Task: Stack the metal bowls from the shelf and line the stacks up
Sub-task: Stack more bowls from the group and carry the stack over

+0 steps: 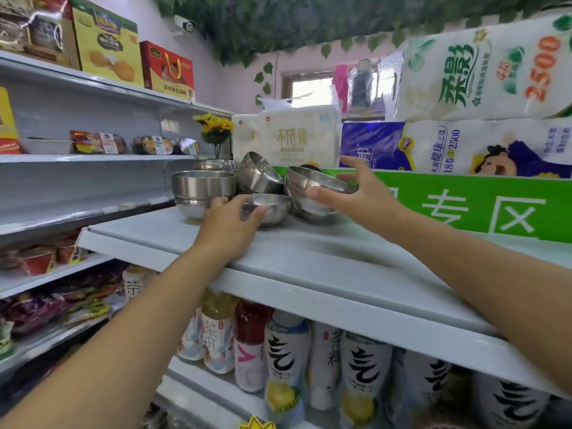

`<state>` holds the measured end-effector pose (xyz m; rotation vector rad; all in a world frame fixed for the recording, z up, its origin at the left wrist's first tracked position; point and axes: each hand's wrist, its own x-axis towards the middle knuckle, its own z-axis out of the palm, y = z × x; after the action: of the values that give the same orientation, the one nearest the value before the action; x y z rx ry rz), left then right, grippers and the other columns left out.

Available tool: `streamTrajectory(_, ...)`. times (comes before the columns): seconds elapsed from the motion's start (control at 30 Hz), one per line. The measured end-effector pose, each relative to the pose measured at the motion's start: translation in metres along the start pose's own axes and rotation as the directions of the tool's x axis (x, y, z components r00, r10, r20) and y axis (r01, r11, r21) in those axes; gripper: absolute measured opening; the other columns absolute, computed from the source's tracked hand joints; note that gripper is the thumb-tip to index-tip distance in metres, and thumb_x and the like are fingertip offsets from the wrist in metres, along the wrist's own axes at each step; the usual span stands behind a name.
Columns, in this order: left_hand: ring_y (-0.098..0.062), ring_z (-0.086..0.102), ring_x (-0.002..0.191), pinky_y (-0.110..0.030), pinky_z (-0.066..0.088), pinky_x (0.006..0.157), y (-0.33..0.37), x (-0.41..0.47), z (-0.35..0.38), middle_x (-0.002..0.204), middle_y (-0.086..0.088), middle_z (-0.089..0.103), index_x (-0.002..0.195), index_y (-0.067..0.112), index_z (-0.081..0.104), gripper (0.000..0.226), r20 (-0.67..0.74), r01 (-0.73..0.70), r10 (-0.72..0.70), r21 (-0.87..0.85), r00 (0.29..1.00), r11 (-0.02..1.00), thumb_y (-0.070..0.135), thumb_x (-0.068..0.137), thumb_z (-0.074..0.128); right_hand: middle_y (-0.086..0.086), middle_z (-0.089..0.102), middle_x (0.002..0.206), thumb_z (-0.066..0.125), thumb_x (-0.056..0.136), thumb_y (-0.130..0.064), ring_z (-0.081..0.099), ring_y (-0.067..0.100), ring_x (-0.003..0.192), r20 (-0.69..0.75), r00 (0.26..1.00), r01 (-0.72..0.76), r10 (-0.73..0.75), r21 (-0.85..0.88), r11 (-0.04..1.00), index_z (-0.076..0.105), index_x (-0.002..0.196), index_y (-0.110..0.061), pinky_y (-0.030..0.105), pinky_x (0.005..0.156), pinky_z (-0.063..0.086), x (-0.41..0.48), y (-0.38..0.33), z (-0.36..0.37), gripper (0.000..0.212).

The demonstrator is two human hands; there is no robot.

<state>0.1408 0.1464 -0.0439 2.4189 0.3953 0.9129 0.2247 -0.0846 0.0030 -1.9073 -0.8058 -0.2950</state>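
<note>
Several metal bowls crowd the far left end of the white shelf top (pixel 309 252). A stack of two bowls (pixel 202 188) stands at the left. A tilted bowl (pixel 260 171) leans behind the others. My left hand (pixel 229 224) grips the near rim of a low upright bowl (pixel 272 209) in the middle. My right hand (pixel 356 196) holds a tilted bowl (pixel 312 184) by its rim, thumb on the near edge and fingers behind it. That bowl sits in another bowl (pixel 312 216) below it.
Tissue packs (pixel 297 137) and toilet-paper bales (pixel 464 147) stand behind the bowls above a green sign (pixel 464 202). Drink bottles (pixel 288 357) fill the shelf below. Snack shelves (pixel 93 156) run along the left, with a yellow flower pot (pixel 215 128) near the corner.
</note>
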Motion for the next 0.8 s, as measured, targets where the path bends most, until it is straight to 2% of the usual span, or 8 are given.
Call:
streamTrajectory(0.1,-0.029,0.048,0.123,-0.043,0.044,0.100,0.001,0.001,-0.001,0.132,-0.010,0.051,0.140,0.035,0.046,0.060,0.063,0.042,-0.044,0.036,0.997,0.998,0.064,0.089,0.054,-0.005,0.052,0.137,0.084,0.065,-0.062,0.055,0.015,0.120,-0.017,1.000,-0.011,0.011,0.045,0.999,0.031,0.154,-0.029,0.027,0.092,0.044,-0.002,-0.001,-0.003,0.109)
streamTrajectory(0.2,-0.022,0.053,0.121,-0.039,0.046,0.098,0.002,-0.001,-0.003,0.135,0.001,0.057,0.134,0.029,0.048,0.059,0.075,0.034,-0.032,-0.027,0.997,0.999,0.055,0.085,0.067,-0.004,0.050,0.142,0.083,0.059,-0.066,0.054,0.017,0.122,-0.006,1.000,-0.012,0.013,0.065,0.998,0.030,0.154,-0.032,0.028,0.092,0.043,-0.002,0.000,-0.003,0.115)
streamTrajectory(0.37,-0.015,0.058,0.103,-0.035,0.049,0.090,0.005,-0.010,-0.006,0.107,0.012,0.062,0.108,0.026,0.055,0.044,-0.001,0.065,-0.065,-0.145,0.998,0.987,0.046,0.077,0.081,-0.002,0.051,0.144,0.082,0.057,-0.068,0.054,0.018,0.124,-0.017,1.000,-0.012,0.014,0.110,0.994,0.030,0.154,-0.034,0.028,0.091,0.043,-0.006,-0.004,-0.002,0.115)
streamTrajectory(0.47,-0.010,0.060,0.100,-0.031,0.049,0.089,0.007,-0.019,-0.010,0.099,0.019,0.061,0.099,0.026,0.059,0.036,-0.050,0.016,-0.032,-0.290,0.998,0.957,0.037,0.076,0.085,-0.002,0.053,0.143,0.084,0.062,-0.061,0.056,0.018,0.121,-0.025,1.000,0.007,-0.004,0.128,0.992,0.030,0.154,-0.031,0.020,0.081,0.044,-0.012,-0.008,-0.002,0.111)
streamTrajectory(0.57,-0.003,0.063,0.102,-0.024,0.050,0.087,0.009,-0.026,-0.014,0.104,0.016,0.067,0.101,0.028,0.063,0.036,0.007,-0.061,0.071,-0.424,0.997,0.904,0.031,0.074,0.087,-0.003,0.053,0.143,0.082,0.061,-0.061,0.056,0.018,0.121,-0.041,0.999,0.015,-0.010,0.129,0.992,0.030,0.154,-0.030,0.024,0.083,0.048,-0.016,-0.014,-0.007,0.112)
streamTrajectory(0.67,-0.008,0.070,0.096,-0.039,0.056,0.092,0.010,-0.028,-0.018,0.107,0.009,0.073,0.105,0.033,0.064,0.043,0.134,-0.056,0.138,-0.487,0.981,0.872,0.039,0.070,0.089,-0.003,0.051,0.144,0.081,0.057,-0.064,0.054,0.019,0.123,-0.042,0.999,0.002,0.004,0.141,0.990,0.027,0.155,-0.033,0.035,0.096,0.049,-0.017,-0.016,-0.012,0.116)
streamTrajectory(0.73,-0.010,0.072,0.094,-0.042,0.056,0.093,0.011,-0.029,-0.018,0.105,0.007,0.075,0.108,0.032,0.063,0.050,0.184,-0.046,0.158,-0.498,0.970,0.866,0.041,0.067,0.090,-0.003,0.052,0.144,0.082,0.055,-0.065,0.055,0.018,0.123,-0.013,1.000,-0.006,0.008,0.135,0.991,0.027,0.155,-0.034,0.032,0.093,0.048,-0.018,-0.014,-0.011,0.118)
streamTrajectory(0.8,-0.006,0.072,0.095,-0.037,0.055,0.094,0.012,-0.031,-0.019,0.103,0.009,0.076,0.116,0.032,0.058,0.062,0.218,-0.034,0.166,-0.507,0.962,0.861,0.042,0.064,0.091,-0.003,0.052,0.143,0.084,0.054,-0.065,0.056,0.017,0.124,0.023,1.000,-0.011,0.009,0.098,0.995,0.030,0.153,-0.035,0.028,0.091,0.046,-0.020,-0.011,-0.005,0.117)
